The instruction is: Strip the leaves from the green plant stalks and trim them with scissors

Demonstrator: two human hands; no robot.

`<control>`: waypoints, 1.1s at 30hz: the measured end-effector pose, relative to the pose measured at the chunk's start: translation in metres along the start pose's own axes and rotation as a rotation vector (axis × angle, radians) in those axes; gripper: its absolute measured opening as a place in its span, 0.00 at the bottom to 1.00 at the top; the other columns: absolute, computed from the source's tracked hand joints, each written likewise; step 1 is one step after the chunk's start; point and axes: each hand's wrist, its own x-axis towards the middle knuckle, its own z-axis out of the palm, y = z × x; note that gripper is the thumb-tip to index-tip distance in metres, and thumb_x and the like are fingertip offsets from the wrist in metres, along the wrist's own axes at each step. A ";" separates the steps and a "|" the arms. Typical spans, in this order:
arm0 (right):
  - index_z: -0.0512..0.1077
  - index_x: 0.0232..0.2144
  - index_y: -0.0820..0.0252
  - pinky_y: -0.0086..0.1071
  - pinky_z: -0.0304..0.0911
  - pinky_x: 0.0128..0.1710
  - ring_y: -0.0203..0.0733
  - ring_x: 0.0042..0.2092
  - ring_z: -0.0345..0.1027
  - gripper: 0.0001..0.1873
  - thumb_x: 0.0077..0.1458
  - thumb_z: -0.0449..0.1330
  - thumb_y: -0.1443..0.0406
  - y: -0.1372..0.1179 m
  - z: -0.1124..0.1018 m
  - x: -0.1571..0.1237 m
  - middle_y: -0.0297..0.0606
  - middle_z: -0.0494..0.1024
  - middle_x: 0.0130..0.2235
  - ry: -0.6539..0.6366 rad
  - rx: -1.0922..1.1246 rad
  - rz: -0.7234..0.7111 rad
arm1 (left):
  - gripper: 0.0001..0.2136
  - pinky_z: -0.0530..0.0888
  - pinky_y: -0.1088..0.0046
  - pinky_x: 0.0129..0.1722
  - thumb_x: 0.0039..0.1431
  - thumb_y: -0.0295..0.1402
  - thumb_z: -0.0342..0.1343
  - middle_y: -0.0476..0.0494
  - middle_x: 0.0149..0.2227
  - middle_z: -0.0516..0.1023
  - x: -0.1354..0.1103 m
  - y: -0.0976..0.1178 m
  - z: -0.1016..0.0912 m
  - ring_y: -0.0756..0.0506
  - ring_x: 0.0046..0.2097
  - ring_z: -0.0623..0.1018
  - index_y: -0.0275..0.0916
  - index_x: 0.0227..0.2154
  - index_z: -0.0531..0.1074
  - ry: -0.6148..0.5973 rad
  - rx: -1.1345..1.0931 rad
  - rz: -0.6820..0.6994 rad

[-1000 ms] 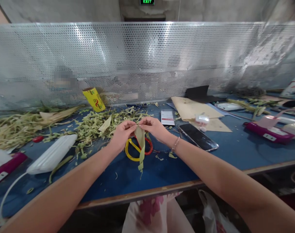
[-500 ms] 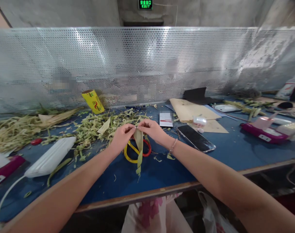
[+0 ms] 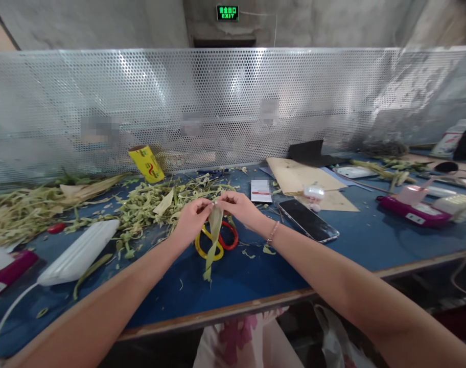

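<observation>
My left hand and my right hand meet fingertip to fingertip above the blue table. Both pinch the top end of a dried, pale green leaf strip, which hangs down with a twist toward its lower tip. Behind the strip lie scissors with one yellow and one red handle; their blades are hidden. Just beyond my hands spreads a pile of knotted pale green leaf pieces. A bracelet circles my right wrist.
A phone and brown paper sheets lie to the right. On the left are a white power bank-like block with a cable and a longer leaf heap. A perforated metal screen stands behind, near a yellow tube.
The hanging end of the leaf strip has swung slightly left, across the yellow scissor handle. Both hands keep their pinch at nearly the same spot. The camera view has tilted up a little.
</observation>
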 end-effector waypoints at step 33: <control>0.68 0.19 0.64 0.28 0.59 0.32 0.29 0.26 0.61 0.13 0.28 0.68 0.66 -0.003 -0.001 0.000 0.28 0.68 0.21 0.018 0.202 0.142 | 0.09 0.71 0.71 0.34 0.43 0.36 0.58 0.45 0.28 0.75 0.002 -0.006 0.000 0.47 0.31 0.74 0.36 0.26 0.71 -0.001 -0.108 0.027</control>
